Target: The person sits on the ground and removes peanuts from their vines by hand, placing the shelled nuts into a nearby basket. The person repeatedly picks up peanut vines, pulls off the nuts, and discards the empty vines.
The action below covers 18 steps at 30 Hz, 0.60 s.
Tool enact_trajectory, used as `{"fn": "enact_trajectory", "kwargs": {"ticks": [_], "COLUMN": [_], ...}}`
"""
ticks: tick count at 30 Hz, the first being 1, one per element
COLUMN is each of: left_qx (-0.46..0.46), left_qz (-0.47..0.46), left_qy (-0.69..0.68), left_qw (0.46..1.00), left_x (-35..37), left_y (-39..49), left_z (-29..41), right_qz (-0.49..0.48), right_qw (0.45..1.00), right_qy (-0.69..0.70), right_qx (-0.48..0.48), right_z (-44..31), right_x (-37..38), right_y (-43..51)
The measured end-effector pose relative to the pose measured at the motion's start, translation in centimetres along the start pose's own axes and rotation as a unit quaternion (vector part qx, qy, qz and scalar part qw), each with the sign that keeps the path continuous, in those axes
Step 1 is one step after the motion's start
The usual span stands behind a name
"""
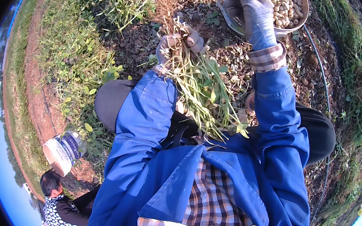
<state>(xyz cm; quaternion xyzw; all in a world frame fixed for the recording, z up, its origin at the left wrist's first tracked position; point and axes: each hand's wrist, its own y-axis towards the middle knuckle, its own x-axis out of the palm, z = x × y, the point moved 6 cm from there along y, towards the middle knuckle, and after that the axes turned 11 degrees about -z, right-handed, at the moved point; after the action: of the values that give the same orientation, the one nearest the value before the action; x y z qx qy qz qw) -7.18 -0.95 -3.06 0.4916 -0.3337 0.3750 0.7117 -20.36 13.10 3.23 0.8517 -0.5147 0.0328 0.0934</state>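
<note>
My left hand (164, 50), in a dirty work glove, is closed around a bunch of pulled peanut plants (199, 91). The green stems and leaves trail toward my lap, while the brown roots (165, 8) point away from me. My right hand (255, 16), in a grey-blue knit glove, is over the near left side of a bucket (233, 25). Loose unshelled peanuts (284, 11) fill much of what shows of that bucket. The right fingers are bent, and whether they hold anything is hidden.
More uprooted plants (119, 4) lie ahead to the left. A thin hose (320, 61) runs along the right. Leafy plants (81, 53) grow at left, near a tipped white-and-blue bucket (64, 150). Another person (61, 209) is at lower left. Dry leaves (124, 49) litter the soil.
</note>
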Motion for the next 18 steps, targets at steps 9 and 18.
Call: {"fn": "enact_trajectory", "kwargs": {"ticks": [9,18], "left_qx": [0.024,-0.039], "left_qz": [-0.023,-0.006], "left_qy": [-0.004,-0.07], "left_qw": [0.999,0.997], "left_x": [0.7,0.0], "left_y": [0.3,0.2], "left_z": [1.2,0.3], "right_qz": [-0.265,-0.098], "right_qw": [0.952,0.828], "right_qy": [-0.026,0.511], "right_qx": [0.147,0.21], "right_z": [2.3,6.3], "right_x": [1.9,4.2], "right_y": [-6.3,-7.7]}}
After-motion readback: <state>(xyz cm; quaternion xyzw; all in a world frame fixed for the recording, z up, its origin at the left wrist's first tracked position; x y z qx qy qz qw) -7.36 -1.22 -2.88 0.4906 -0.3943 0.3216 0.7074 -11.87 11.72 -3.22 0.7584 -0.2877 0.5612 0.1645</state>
